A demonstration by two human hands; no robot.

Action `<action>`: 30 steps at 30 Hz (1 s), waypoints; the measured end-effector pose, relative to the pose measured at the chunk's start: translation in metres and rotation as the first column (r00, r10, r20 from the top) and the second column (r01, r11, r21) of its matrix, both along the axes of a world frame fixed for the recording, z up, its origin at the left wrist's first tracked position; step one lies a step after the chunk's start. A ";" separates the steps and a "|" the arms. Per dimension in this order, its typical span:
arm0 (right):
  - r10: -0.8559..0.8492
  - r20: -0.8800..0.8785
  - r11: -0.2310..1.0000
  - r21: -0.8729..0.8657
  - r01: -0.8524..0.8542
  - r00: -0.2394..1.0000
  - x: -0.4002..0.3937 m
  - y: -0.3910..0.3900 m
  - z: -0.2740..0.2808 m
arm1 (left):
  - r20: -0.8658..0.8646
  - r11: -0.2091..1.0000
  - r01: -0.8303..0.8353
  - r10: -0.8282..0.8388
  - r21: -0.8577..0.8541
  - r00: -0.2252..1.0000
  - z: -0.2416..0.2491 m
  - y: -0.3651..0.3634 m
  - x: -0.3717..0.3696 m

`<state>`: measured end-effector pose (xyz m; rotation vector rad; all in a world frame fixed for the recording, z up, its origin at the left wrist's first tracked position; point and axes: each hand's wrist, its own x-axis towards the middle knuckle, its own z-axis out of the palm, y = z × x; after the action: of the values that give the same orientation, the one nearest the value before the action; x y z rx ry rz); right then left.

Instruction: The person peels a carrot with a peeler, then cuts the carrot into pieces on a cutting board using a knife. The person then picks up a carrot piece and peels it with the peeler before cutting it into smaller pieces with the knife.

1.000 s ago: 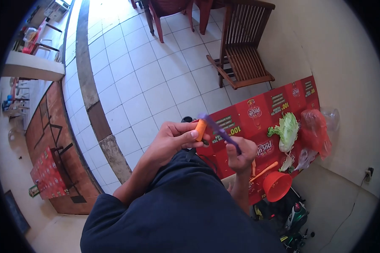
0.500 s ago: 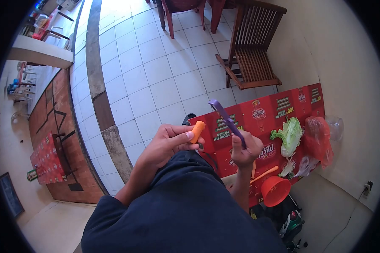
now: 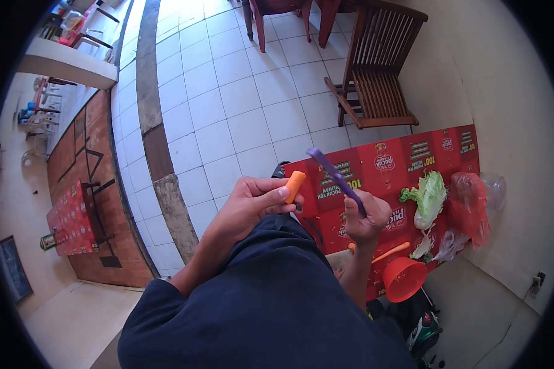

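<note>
Red printed sheeting (image 3: 412,157) over the table reads "100", smaller lettering unreadable. Left hand (image 3: 252,206) is clamped on a carrot piece (image 3: 295,186) protruding at two o'clock; right hand (image 3: 366,222) grips a purple peeler (image 3: 335,178) pointing eleven o'clock.

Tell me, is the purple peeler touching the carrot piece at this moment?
Apart. In the head view, the purple peeler, held in the right hand, is raised, and red table cover shows between it and the carrot piece in the left hand.
</note>
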<state>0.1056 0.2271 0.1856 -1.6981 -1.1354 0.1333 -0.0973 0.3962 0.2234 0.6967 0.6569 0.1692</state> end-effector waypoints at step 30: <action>0.118 0.099 0.989 -0.098 -0.109 0.988 -0.014 -0.028 0.013 | 0.023 0.989 0.119 -0.121 0.086 0.992 -0.019 -0.014 0.007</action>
<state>0.0918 0.1994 0.1989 -1.7385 -1.3225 0.1724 -0.0899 0.3821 0.2048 0.8121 0.5812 0.0959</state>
